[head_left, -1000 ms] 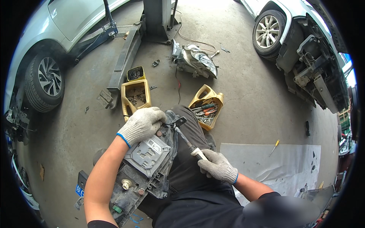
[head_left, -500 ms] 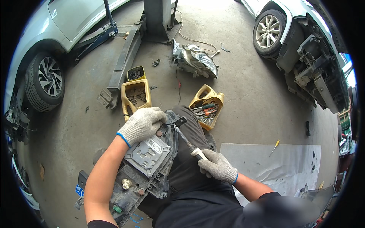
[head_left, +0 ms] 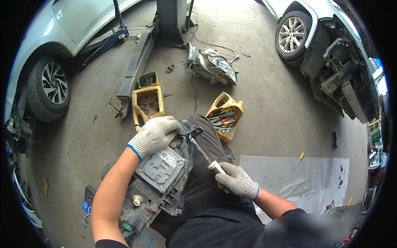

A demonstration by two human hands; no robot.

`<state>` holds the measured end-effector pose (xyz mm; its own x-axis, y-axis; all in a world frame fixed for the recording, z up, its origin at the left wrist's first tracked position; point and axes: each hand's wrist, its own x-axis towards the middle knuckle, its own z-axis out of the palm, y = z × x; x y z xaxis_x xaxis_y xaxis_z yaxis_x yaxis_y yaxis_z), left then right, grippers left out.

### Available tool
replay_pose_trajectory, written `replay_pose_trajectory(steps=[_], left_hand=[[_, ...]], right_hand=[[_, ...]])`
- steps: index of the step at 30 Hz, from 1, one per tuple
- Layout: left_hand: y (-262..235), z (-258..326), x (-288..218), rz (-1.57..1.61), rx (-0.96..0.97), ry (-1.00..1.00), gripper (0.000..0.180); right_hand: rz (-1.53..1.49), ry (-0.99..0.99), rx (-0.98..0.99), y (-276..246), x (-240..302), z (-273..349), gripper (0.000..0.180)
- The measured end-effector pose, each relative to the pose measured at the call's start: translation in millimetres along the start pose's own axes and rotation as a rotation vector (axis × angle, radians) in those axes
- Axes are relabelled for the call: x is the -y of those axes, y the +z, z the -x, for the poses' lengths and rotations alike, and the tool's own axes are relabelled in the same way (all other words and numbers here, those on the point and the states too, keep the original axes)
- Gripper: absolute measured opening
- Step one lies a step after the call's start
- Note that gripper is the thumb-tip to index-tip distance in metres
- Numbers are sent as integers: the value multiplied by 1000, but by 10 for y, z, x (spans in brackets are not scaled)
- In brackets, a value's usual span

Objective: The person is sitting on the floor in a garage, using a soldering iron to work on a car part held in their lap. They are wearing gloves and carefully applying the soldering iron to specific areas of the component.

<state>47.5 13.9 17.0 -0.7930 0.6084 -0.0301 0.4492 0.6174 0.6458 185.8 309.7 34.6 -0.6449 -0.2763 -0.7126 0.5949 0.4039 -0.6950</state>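
Note:
A grey and black headlight housing [head_left: 188, 165] lies tilted across my lap, with a square grey control module [head_left: 161, 167] on its back. My left hand [head_left: 155, 136], in a knitted glove, rests on the upper end. Its fingertips pinch a thin dark rod [head_left: 183, 134], partly hidden by the glove. In my right hand [head_left: 236, 180], also gloved, is a soldering iron [head_left: 202, 152] with a metal shaft and a black and white handle. The iron's tip meets the housing beside a dark mounting tab [head_left: 197, 132], close to the rod's end.
Cut-open yellow jugs hold small fasteners [head_left: 148, 103] and hand tools [head_left: 224, 120] beyond my knees. Another headlight [head_left: 213, 66] lies farther off. A white sheet [head_left: 297, 177] and a yellow-handled screwdriver [head_left: 300, 159] are at right. Cars [head_left: 62, 25] flank a lift post [head_left: 170, 20].

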Motion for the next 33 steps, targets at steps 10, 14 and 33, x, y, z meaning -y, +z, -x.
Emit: replay_pose_trajectory(steps=[10,14,33], left_hand=[[2,-4,8,-3,7,-3,16],[0,0,9,-14,3,7,16],[10,-3,27,-4,4,21,16]], right_hand=[[12,-18,-7,11,-18,-7,45],[17,-17,-13,21,13,-4,45],[14,-5,-9,21,-14,-28,45]])
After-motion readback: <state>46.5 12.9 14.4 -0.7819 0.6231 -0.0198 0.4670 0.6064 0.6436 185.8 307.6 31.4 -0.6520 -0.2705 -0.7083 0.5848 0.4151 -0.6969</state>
